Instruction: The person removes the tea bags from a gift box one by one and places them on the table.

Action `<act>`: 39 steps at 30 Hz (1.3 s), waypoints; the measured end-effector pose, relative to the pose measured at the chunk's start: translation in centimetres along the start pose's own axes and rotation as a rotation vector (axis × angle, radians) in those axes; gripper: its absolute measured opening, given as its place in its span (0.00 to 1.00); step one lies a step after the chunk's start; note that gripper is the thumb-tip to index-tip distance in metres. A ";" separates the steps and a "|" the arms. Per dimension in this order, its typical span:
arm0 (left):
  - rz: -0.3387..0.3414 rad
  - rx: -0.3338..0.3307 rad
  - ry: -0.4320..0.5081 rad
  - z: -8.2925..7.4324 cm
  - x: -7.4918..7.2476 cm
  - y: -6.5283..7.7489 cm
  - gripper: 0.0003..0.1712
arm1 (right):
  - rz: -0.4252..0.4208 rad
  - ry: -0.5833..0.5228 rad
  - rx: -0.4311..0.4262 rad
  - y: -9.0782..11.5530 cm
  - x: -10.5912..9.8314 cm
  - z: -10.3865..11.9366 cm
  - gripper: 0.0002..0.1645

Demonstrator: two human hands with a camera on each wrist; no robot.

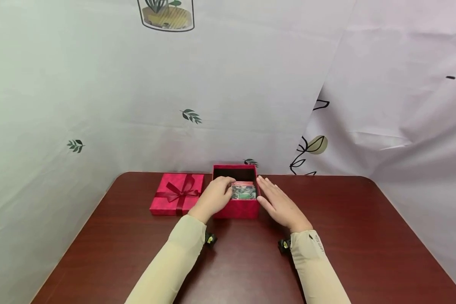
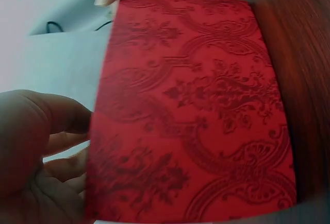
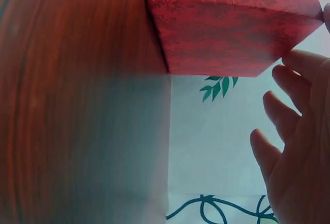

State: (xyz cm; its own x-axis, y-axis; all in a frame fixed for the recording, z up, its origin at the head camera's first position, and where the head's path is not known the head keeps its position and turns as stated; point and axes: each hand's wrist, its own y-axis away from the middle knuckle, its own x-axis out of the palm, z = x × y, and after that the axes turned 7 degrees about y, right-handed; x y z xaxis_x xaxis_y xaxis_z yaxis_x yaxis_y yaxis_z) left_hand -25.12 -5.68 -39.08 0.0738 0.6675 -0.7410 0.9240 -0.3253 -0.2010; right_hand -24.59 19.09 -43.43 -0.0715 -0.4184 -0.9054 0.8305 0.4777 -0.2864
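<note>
A red patterned box (image 1: 235, 209) stands without its lid near the table's back edge. Inside it are several banknote-like printed papers (image 1: 244, 192), green-grey in front and pinkish behind. My left hand (image 1: 215, 195) reaches over the box's left rim, its fingers loosely bent beside the papers; the fingertips are partly hidden. In the left wrist view, the thumb (image 2: 72, 112) lies at the box rim. My right hand (image 1: 283, 206) is at the right rim, fingers nearly straight. Its index finger (image 3: 304, 64) meets the box's edge in the right wrist view.
A red lid (image 1: 163, 205) with a dark red ribbon bow (image 1: 180, 192) lies on the table left of the box. The brown wooden table (image 1: 243, 270) reaches back to a white cloth (image 1: 232, 84) printed with leaves.
</note>
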 end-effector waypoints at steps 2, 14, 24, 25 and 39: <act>0.019 0.006 -0.076 -0.1 0.3 -0.5 0.18 | 0.002 0.000 -0.003 -0.1 0.1 0.0 0.40; 0.125 -0.111 -0.179 -1.0 0.9 -2.4 0.16 | 0.012 -0.046 0.043 -0.1 0.2 -0.1 0.41; 0.144 -0.241 -0.116 -1.3 1.3 -2.8 0.09 | 0.003 -0.059 0.024 -0.1 0.4 -0.3 0.41; 0.135 -0.238 -0.111 -1.3 1.4 -2.8 0.09 | 0.002 -0.058 0.024 -0.1 0.4 -0.4 0.41; 0.060 -0.237 -0.032 -1.2 1.5 -2.4 0.14 | 0.005 -0.054 0.019 -0.1 0.2 -0.3 0.41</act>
State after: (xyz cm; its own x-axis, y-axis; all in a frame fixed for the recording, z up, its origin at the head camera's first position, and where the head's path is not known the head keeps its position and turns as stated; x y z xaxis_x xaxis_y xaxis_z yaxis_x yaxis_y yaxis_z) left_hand -26.76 -3.09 -39.00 0.1223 0.6287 -0.7680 0.9809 -0.1945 -0.0031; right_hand -24.90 19.20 -43.71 -0.0375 -0.4574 -0.8885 0.8413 0.4654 -0.2751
